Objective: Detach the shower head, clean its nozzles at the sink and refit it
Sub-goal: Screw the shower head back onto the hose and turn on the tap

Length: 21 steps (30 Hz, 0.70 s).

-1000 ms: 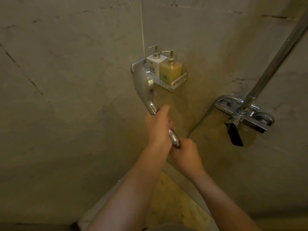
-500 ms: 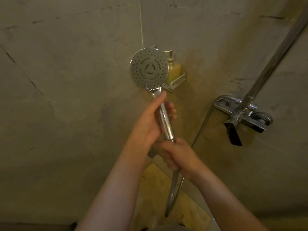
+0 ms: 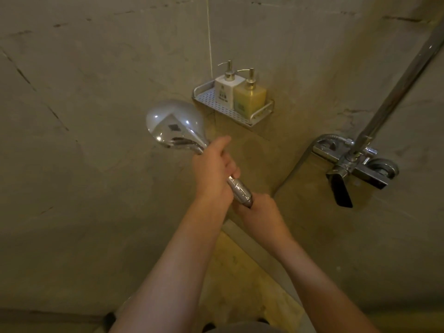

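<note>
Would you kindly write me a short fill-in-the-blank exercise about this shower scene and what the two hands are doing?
1. The left hand grips the handle of the ____, whose chrome back faces the camera.
2. The right hand grips the ____ end of that handle.
3. On the wall shelf stand ____ pump bottles.
4. The bottle beside the white bottle is ____ in colour.

Missing words: shower head; lower; two; yellow

left hand (image 3: 212, 173): fingers curled, gripping | right hand (image 3: 260, 216): seemingly gripping, fingers hidden
</note>
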### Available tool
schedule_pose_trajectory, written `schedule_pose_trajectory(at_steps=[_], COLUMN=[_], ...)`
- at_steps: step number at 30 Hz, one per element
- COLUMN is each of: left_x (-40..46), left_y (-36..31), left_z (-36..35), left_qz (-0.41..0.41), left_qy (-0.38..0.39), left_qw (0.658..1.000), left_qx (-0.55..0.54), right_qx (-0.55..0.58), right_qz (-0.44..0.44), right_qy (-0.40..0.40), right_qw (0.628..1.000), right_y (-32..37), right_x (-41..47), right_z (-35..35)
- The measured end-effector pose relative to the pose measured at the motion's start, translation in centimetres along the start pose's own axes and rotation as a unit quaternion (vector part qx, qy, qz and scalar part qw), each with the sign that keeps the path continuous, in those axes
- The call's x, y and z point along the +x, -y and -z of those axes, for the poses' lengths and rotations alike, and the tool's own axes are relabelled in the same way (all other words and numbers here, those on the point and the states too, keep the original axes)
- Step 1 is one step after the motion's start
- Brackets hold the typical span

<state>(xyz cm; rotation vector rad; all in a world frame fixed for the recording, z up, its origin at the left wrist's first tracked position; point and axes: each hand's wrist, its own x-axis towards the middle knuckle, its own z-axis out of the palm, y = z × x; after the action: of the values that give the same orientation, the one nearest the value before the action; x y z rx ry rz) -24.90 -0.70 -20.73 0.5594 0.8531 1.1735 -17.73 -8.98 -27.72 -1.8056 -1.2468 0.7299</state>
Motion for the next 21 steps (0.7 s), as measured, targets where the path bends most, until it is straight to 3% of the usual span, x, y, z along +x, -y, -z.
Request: schedule_pose_trajectory(at_steps=[3, 7, 11, 13, 16, 18, 21], left_x=[0.5, 1.1, 1.4, 1.5, 1.4, 1.7, 1.3], left_y=[-0.5, -0.8, -0.3, -0.2, 0.2, 0.4, 0.9], left_z=[0.7, 1.9, 3.2, 3.6, 3.3, 3.1, 2.5], left_qz=[0.035, 0.071, 0.144, 0.128, 0.112, 0.071, -0.025], left_qy=[0.095, 0.26, 0.437, 0.409, 0.273, 0.12, -0.014], left_qw=[0.995, 0.962, 0.862, 0.876, 0.934, 0.984, 0.997], left_qx=[0.008, -0.047, -0.211, -0.222, -0.202, -0.108, 0.067], right_qx=[0.146, 0.306, 0.354, 0.349, 0.268, 0.146, -0.011], right_qz=[-0.073, -0.161, -0.169, -0.165, -0.138, -0.079, -0.036], right_qy=[0.093, 0.275, 0.408, 0.391, 0.238, 0.113, -0.006], right_qw=[0.982, 0.897, 0.824, 0.835, 0.923, 0.98, 0.999], right_y=[0.5, 0.7, 1.0, 1.3, 1.5, 1.5, 0.8], right_x=[-0.6, -0.6, -1.2, -1.6, -1.8, -1.7, -1.2], right_z=[0.3, 1.7, 2.1, 1.4, 0.1, -0.5, -1.0])
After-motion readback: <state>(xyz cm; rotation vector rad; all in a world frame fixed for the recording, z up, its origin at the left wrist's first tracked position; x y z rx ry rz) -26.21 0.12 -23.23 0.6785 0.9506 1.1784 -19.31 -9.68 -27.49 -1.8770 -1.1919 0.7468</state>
